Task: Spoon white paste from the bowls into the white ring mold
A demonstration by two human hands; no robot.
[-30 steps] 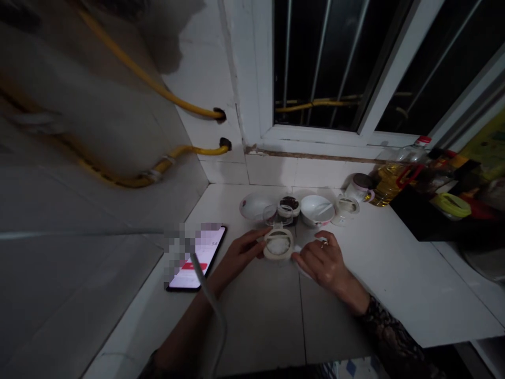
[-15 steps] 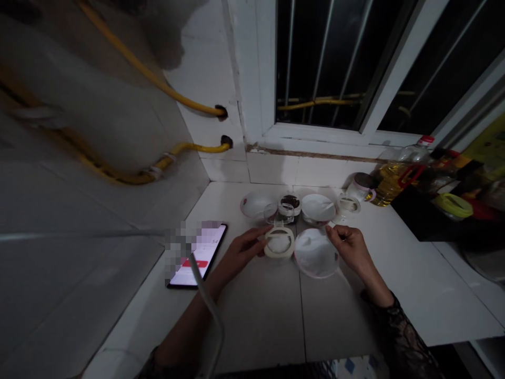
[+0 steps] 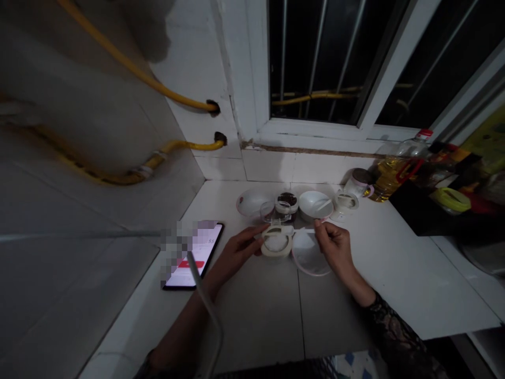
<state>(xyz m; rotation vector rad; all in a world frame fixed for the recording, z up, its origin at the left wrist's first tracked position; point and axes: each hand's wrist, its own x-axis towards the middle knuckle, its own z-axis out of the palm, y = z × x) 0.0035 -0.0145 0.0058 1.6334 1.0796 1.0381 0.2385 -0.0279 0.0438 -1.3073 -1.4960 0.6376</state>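
Observation:
My left hand (image 3: 240, 251) grips the near-left side of a small jar (image 3: 276, 253) with a cream rim, a clear flipped-open lid and white grains inside. Pinched in my right hand (image 3: 335, 246) is a small white spoon (image 3: 303, 231), its bowl end at the jar's right rim. Beneath the spoon and my right fingers sits a white bowl (image 3: 307, 259) with some white stuff in it. Behind the jar stands another open jar (image 3: 286, 202) of dark brown contents. It has a white bowl (image 3: 252, 202) on its left and a bowl with a white spoon (image 3: 313, 202) on its right.
A lit phone (image 3: 197, 258) lies left of my left forearm, with a pale cable (image 3: 213, 310) crossing in front. Towards the right back are a lidded jar (image 3: 345, 202), a pink-handled jar (image 3: 358, 183), an oil bottle (image 3: 389, 173) and a dark rack (image 3: 418, 210).
My right hand has moved left from the front bowl's right rim, bringing the spoon to the jar's edge. My left hand keeps its hold on the jar. The view has shifted slightly.

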